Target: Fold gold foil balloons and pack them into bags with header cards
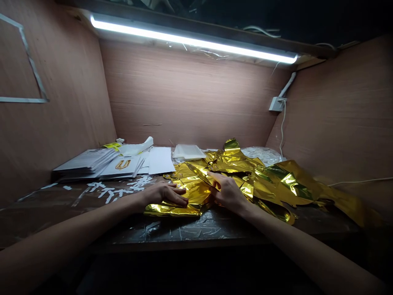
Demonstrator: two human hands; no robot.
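Shiny gold foil balloons (270,184) lie flat in an overlapping heap from the middle of the table to its right side. My left hand (167,194) rests on the front left part of the foil, fingers stretched out and apart. Close by on the right, my right hand (227,190) has its thumb and fingers pinched on a raised fold of gold foil. Part of the foil at the fingertips is hidden by the hand.
Stacked white packets (87,162) stand at the left, beside a packet with a gold U-shaped print (123,164). White strips (107,190) lie before them. Clear bags (188,151) sit behind the foil. A light tube (193,39) hangs above; a socket box (277,104) is on the right wall.
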